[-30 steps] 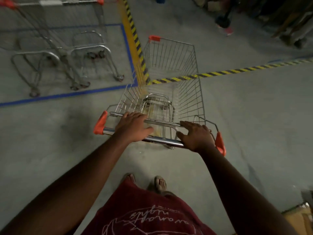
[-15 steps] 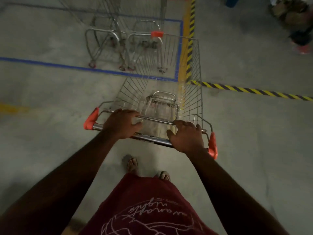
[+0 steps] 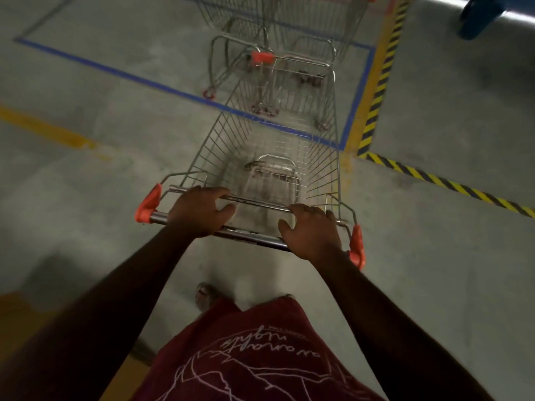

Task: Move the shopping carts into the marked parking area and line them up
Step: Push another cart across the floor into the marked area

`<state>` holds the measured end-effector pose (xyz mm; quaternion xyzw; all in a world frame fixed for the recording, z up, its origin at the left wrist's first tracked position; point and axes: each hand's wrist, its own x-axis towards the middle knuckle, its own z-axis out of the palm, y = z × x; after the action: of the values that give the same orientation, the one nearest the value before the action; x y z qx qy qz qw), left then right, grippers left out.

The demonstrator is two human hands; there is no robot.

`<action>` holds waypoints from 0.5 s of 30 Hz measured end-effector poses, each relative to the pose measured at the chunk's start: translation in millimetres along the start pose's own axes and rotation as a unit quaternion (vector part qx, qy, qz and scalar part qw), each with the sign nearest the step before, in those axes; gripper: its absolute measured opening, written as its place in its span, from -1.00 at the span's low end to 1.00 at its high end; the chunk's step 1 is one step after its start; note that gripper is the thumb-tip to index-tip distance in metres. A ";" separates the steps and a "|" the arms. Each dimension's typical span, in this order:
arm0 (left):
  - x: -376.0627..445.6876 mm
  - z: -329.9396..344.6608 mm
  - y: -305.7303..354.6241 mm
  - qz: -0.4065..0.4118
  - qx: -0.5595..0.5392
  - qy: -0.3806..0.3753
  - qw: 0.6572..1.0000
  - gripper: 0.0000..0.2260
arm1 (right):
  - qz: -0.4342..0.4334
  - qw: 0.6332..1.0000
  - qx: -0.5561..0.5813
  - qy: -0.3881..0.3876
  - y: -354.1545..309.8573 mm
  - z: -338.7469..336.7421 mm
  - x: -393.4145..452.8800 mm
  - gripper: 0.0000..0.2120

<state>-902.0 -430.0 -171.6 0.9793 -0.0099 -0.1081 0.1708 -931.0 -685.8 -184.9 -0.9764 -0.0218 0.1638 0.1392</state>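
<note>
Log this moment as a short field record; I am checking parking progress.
pushed cart: front over the blue floor line, rear outside it
left hand: grips the handle bar
right hand: grips the same bar
parked carts: inside the blue outline, directly ahead
hazard tape: right of the bay

Cart basket (image 3: 278,140), frame centre: thin metal wire, dull silver. Handle bar (image 3: 249,235): polished metal tube, glossy. Handle end caps (image 3: 147,205): orange plastic, smooth, matt. Parked carts (image 3: 278,30), top centre: same wire metal, shiny tubular frames. Floor (image 3: 86,198): bare concrete, matt, rough, stained. Blue line (image 3: 144,79) and yellow-black stripe (image 3: 434,180): flat, matt, scuffed. Shirt (image 3: 246,357), bottom centre: maroon cloth, white print.
</note>
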 end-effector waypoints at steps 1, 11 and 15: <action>1.6 -3.7 -11.2 -0.001 -0.002 0.002 1.000 -0.45 | -0.003 1.000 -0.003 0.000 -10.4 1.6 5.5 -0.44; 22.2 -49.3 -119.9 0.003 -0.005 0.029 1.000 -0.51 | -0.016 1.000 -0.020 -0.001 -122.8 19.6 48.9 -0.42; 28.5 -71.8 -164.1 0.008 -0.010 0.035 0.999 -0.55 | -0.020 1.000 -0.017 -0.009 -172.6 25.3 65.7 -0.42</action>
<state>-861.6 -253.3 -166.9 0.9807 -0.0106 -0.0729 0.1813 -876.6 -507.5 -180.3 -0.9765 -0.0452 0.1693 0.1252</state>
